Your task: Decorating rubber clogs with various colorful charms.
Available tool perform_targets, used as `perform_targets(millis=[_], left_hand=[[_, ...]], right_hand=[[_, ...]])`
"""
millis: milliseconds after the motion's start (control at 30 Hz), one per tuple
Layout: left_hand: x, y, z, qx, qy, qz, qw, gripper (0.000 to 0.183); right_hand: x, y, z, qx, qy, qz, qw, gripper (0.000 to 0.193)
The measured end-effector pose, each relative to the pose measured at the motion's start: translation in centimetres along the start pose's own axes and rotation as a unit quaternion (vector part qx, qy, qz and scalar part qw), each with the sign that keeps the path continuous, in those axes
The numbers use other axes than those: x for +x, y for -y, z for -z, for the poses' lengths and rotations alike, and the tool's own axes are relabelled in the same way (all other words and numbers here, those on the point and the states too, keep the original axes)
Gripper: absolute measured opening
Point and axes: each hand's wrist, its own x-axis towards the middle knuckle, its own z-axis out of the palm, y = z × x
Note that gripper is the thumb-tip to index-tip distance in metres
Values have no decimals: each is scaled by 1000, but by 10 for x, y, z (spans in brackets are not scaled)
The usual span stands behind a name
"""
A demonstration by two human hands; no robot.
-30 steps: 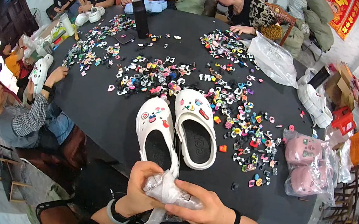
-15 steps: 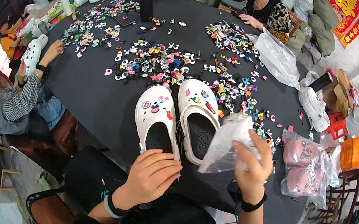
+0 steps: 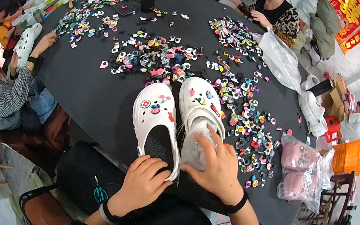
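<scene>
**Two decorated clogs, one going into its bag**

My left hand (image 3: 143,184) rests curled on the heel of the left white clog (image 3: 155,125), fingers bent over the heel rim and gripping it lightly. My right hand (image 3: 218,167) is spread flat, fingers released, pressing a clear plastic bag (image 3: 199,141) into the opening of the right white clog (image 3: 201,108). Both clogs lie side by side, toes away from me, close to my edge of the black bench (image 3: 89,94).

As I judge it, the decorating is done: each clog already carries several coloured charms on its upper. What is left is the bagging; the plastic only sits on and in the right clog, not around either one.

Just to the right of the right clog lies a band of loose charms (image 3: 247,127), almost touching it, and a larger heap (image 3: 155,60) sits beyond the toes. Bare bench lies to the left of the left clog. Bagged pink clogs (image 3: 297,169) stand near the right edge. The bench edge runs right under my wrists, so there is little room toward me.
</scene>
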Motion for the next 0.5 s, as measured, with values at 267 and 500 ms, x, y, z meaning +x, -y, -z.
perform_targets(millis=[267,500], left_hand=[[-3,3,5,11,28,-12,999,29],[-9,3,1,25,33,0,999,31]], right_hand=[[25,-2,10,-24,27,59,998,75],[27,-23,-7,34,9,56,998,39]])
